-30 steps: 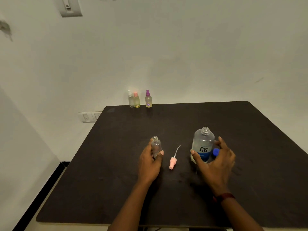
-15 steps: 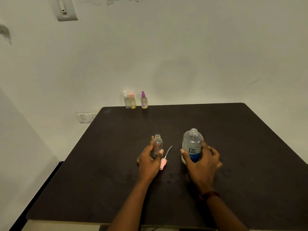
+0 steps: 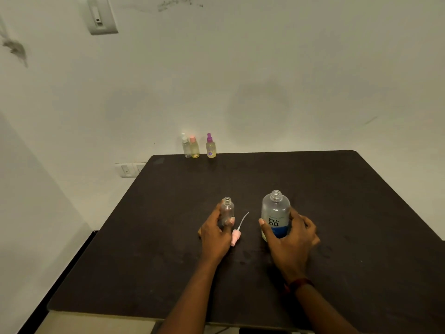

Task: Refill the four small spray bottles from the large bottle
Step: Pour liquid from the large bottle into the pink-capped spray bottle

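The large bottle stands upright on the dark table, with its cap off and its neck open. The right hand grips it low on the body, the thumb on the label side and the fingers curled round the other side. Just left of the large bottle stands a small clear bottle, also without its top. The left hand holds it between thumb and fingers. Between this one and the large bottle lies a pink spray head with its thin tube, just beside the left hand. Well behind the large bottle and to its left, three others stand upright and closed: a white-topped bottle, a pink-topped bottle and a purple-topped bottle.
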